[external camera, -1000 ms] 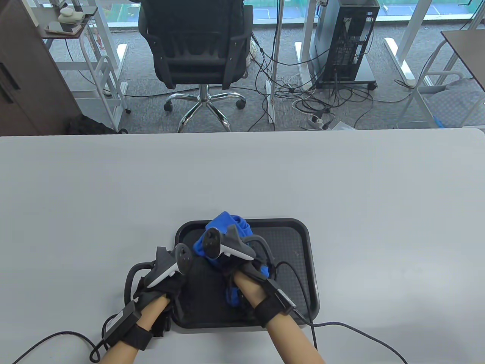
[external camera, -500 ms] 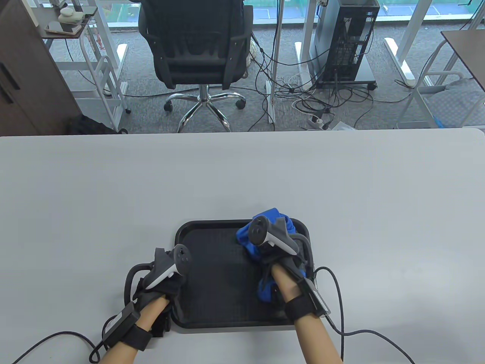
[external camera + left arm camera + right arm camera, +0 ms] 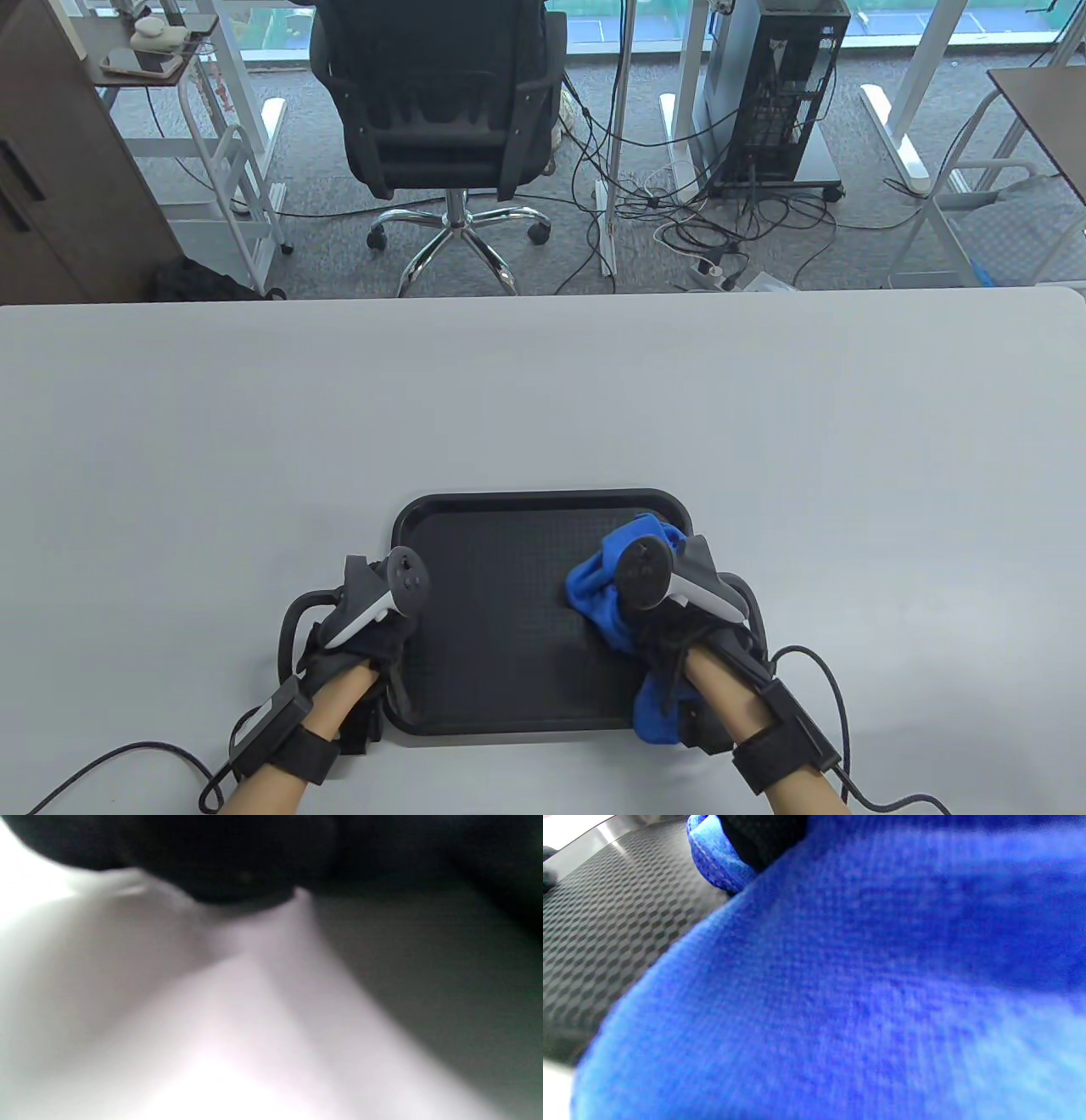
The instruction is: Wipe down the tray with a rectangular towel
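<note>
A black textured tray lies near the table's front edge. My right hand grips a bunched blue towel and presses it on the tray's right side, near the right rim. The towel fills the right wrist view, with the tray floor at its left. My left hand rests on the tray's left rim and holds it. The left wrist view is blurred and shows only the pale table and a dark gloved shape.
The grey table stretches wide beyond the tray. Glove cables trail off the front edge on both sides. An office chair and a computer tower stand on the floor behind the table.
My right hand has dragged the blue towel from the tray's far left part across to the right side and back toward the near edge. The left hand has stayed on the left rim.
</note>
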### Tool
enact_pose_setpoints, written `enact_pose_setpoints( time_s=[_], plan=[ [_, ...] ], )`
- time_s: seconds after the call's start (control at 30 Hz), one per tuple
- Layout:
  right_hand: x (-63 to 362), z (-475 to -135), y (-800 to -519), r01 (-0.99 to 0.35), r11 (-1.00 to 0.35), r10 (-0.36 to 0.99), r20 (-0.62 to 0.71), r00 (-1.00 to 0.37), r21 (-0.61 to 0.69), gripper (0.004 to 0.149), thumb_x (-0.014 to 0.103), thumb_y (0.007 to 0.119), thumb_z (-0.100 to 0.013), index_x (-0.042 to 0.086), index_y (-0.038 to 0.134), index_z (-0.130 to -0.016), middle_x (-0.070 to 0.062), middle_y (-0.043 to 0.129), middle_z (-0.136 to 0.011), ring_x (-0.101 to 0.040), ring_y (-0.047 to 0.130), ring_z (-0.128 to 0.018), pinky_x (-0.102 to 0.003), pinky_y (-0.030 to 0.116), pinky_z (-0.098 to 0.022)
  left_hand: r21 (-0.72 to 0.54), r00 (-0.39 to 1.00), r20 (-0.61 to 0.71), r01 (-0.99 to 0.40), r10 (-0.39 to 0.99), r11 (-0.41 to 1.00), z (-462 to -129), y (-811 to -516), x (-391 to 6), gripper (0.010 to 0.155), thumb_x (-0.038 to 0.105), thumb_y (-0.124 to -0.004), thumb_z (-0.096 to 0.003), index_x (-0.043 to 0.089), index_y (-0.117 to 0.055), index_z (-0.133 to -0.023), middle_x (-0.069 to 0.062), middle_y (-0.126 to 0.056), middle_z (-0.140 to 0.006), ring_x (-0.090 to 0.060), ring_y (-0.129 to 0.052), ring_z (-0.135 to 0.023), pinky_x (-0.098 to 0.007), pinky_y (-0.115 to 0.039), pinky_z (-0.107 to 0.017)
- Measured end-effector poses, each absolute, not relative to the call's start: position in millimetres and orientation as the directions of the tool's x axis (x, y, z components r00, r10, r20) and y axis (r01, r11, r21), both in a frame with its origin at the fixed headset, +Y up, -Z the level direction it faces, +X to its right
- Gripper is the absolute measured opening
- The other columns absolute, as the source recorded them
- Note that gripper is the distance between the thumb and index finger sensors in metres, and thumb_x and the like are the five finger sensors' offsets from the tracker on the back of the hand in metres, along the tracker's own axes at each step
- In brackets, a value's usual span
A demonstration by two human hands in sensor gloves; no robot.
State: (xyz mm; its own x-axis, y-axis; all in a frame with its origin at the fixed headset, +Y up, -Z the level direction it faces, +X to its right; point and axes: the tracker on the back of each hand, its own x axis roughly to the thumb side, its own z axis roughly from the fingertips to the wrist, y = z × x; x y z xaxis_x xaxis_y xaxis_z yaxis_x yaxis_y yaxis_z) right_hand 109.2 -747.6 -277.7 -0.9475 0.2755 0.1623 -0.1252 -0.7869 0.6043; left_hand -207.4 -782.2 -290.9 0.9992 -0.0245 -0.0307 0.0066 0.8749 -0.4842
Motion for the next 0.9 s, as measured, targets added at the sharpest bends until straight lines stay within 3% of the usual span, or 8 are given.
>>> enact_pose_setpoints(
  time_s=[0.37, 0.9],
  plan=[
    [69.9, -237.0, -749.0, 0.015, -0.752, 0.308, 0.373, -0.875, 0.659, 0.052, 0.017, 0.081, -0.045, 0.009, 0.057, -0.091, -0.031, 0.060, -0.086, -0.049, 0.072, -0.069, -0.047, 0.074, -0.051, -0.485, 0.999, -0.034, 0.000, -0.019, 0.874, -290.9, -782.3, -208.0, 0.070, 0.042, -0.048, -0.0558, -0.007, -0.030, -0.102, 0.007, -0.094, -0.023, -0.014, -0.101, -0.011, -0.047, -0.087, -0.022],
    [-21.2, -231.3, -750.8, 0.121, -0.776, 0.298, 0.529, -0.795, 0.619, 0.052, 0.015, 0.081, -0.045, 0.007, 0.058, -0.090, -0.032, 0.060, -0.085, -0.050, 0.073, -0.067, -0.048, 0.074, -0.049, -0.486, 0.999, -0.032, 0.005, -0.024, 0.874, -290.9, -782.1, -207.8, 0.070, 0.042, -0.048, -0.0557, -0.007, -0.029, -0.102, 0.007, -0.094, -0.023, -0.015, -0.101, -0.011, -0.047, -0.087, -0.022]
  ],
)
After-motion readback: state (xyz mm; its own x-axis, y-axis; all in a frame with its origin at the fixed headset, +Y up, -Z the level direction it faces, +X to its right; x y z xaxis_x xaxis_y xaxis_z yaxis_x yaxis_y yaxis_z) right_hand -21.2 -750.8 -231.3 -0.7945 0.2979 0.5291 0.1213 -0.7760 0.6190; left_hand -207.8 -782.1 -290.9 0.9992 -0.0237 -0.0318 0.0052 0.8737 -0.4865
